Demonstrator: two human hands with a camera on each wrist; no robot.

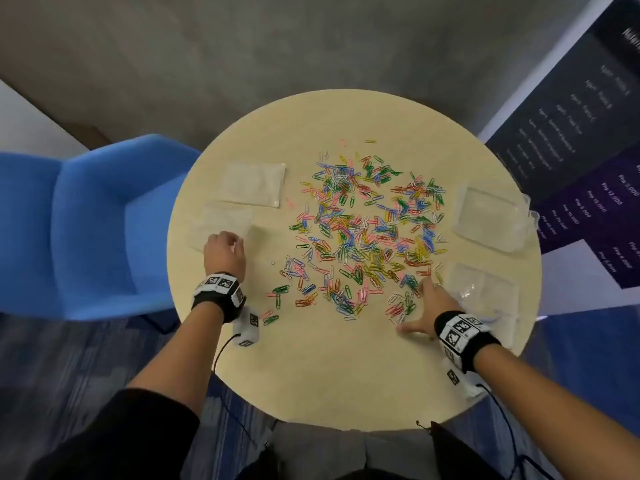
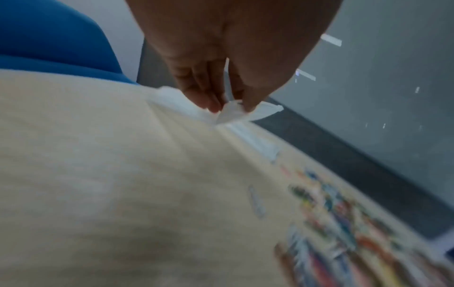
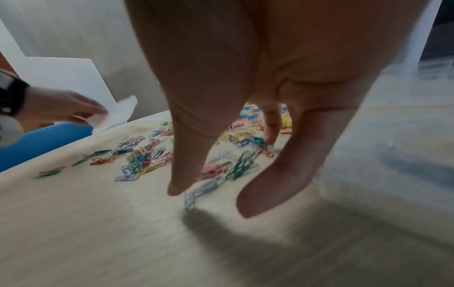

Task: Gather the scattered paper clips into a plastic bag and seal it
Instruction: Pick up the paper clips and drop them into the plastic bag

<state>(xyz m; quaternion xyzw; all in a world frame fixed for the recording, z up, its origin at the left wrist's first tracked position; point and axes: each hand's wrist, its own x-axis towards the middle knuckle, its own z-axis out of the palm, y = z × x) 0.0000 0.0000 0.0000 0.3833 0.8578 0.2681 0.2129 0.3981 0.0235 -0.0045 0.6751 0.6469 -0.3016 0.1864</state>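
Note:
Several coloured paper clips (image 1: 363, 230) lie scattered over the middle of the round beige table (image 1: 332, 375). My left hand (image 1: 225, 252) is at the table's left side and pinches the edge of a clear plastic bag (image 1: 221, 225). In the left wrist view the fingertips (image 2: 212, 104) hold the crumpled bag edge (image 2: 230, 112) lifted off the table. My right hand (image 1: 427, 311) rests near the clips' near right edge, fingers spread and straight, thumb (image 3: 181, 174) and a finger (image 3: 267, 194) over the clips (image 3: 137, 161).
Another clear bag (image 1: 254, 183) lies flat at the back left. More clear bags lie at the right (image 1: 490, 218) and near right (image 1: 483, 292). A blue chair (image 1: 86, 223) stands left of the table. A dark banner (image 1: 581, 140) is at the right.

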